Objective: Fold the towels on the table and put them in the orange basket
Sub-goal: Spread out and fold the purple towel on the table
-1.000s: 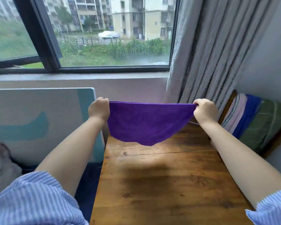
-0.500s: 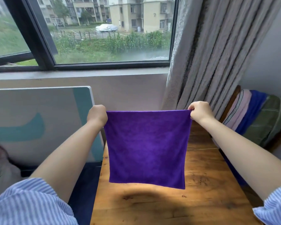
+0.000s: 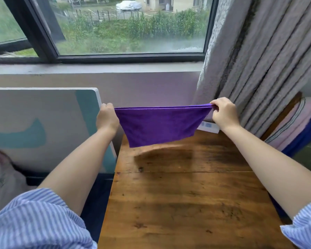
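- Both hands are up over the far end of the wooden table point(image 3: 187, 203), arms stretched forward, with one purple towel point(image 3: 160, 124) pulled taut between them.
- Curled into a fist, the left hand point(image 3: 107, 118) grips the towel's left top corner, out past the table's left edge.
- With fingers and thumb pinched tight, the right hand point(image 3: 223, 113) holds the right top corner, where two layers of cloth show along the top edge.
- From that taut edge the towel sags in a shallow pouch, its lowest part hanging clear above the table's far end, a dark shadow on the wood beneath it.
- Beyond the table stands a window point(image 3: 129, 26), with a grey curtain point(image 3: 258, 60) at the far right corner.
- Left of the table leans a white and teal board point(image 3: 43, 126).
- Striped blue sleeves point(image 3: 34, 221) cover the upper arms nearest me.
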`<state>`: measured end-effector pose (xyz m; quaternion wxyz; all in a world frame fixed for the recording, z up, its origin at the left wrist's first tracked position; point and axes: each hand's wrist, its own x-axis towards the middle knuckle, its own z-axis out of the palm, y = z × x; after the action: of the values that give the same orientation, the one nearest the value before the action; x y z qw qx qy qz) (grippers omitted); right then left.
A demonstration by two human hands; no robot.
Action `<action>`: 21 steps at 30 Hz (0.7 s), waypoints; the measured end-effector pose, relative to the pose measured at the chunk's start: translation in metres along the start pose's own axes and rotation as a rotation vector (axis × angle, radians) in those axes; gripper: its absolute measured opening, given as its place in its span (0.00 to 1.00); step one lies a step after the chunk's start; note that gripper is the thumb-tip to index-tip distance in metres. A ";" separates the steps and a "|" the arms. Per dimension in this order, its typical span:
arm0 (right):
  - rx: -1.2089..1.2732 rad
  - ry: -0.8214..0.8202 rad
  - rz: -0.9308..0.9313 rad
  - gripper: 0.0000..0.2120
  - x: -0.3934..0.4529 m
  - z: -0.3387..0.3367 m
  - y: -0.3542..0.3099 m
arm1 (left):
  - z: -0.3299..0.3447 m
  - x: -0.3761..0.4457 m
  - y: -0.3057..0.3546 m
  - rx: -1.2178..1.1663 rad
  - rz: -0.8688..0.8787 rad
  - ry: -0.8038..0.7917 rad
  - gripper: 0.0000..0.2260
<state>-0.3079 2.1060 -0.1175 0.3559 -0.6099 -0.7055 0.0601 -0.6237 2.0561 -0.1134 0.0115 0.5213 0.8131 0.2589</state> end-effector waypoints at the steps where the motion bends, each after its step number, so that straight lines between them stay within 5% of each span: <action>1: -0.023 -0.013 -0.039 0.14 -0.004 0.005 0.006 | 0.006 -0.003 -0.005 0.019 0.014 -0.016 0.13; 6: -0.088 -0.177 -0.025 0.11 -0.060 0.037 0.050 | 0.046 -0.038 -0.037 0.109 0.101 -0.301 0.16; 17: -0.393 -0.798 0.145 0.11 -0.230 0.076 0.123 | 0.146 -0.168 -0.107 0.784 0.421 -0.947 0.13; 21: -0.468 -0.920 0.082 0.10 -0.269 0.076 0.131 | 0.156 -0.204 -0.124 0.854 0.562 -0.991 0.14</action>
<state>-0.2439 1.9218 -0.3567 -0.1396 -0.6108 -0.7592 0.1764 -0.5903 1.9058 -0.3534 0.1074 0.7265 0.5775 -0.3567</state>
